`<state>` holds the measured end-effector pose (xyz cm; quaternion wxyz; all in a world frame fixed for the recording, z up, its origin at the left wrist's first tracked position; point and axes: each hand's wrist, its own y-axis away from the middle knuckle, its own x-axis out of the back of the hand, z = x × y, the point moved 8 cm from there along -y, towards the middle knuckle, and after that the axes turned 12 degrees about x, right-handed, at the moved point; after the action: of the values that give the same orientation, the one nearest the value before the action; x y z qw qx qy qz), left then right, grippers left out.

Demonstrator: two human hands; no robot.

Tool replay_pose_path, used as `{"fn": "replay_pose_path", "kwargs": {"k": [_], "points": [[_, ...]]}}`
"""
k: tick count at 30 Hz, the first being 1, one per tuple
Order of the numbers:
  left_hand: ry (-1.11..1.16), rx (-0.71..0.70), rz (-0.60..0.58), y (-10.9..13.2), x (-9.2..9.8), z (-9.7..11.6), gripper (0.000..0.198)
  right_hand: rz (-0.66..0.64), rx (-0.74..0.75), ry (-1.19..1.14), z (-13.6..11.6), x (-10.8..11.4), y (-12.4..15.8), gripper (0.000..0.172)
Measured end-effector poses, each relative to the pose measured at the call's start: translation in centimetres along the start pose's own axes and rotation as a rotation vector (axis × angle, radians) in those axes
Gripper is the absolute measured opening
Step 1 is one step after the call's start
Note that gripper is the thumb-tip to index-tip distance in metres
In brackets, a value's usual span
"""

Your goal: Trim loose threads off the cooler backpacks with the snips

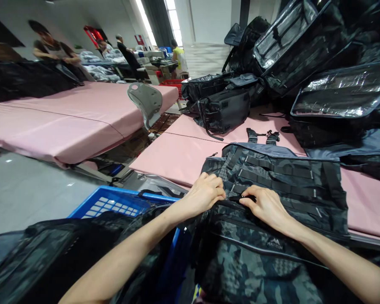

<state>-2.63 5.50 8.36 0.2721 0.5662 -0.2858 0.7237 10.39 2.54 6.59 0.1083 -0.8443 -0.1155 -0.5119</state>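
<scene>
A dark camouflage backpack [272,177] lies across the near edge of a pink table [183,156], hanging down toward me. My left hand [204,194] grips the fabric at the bag's top left, fingers curled closed. My right hand [267,207] pinches a small black zipper pull or strap end [245,197] at the top middle of the bag. The two hands sit close together, a little apart.
A pile of black backpacks [304,63] fills the table's far right. A blue plastic crate [114,202] with more dark bags stands at lower left. A grey chair back [145,101] stands between two pink tables. Other people [50,46] work in the background.
</scene>
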Motion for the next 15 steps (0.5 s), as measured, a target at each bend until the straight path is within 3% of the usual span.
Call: {"fn": "replay_pose_path", "kwargs": {"k": [8,15], "points": [[-0.014,0.065,0.06,0.27,-0.89,0.15,0.024,-0.021,0.047,0.096,-0.94,-0.8,-0.81,0.024],[0.06,0.097,0.12,0.62,-0.96,0.02,0.022,-0.021,0.007,-0.006,-0.44,-0.77,-0.78,0.019]]}}
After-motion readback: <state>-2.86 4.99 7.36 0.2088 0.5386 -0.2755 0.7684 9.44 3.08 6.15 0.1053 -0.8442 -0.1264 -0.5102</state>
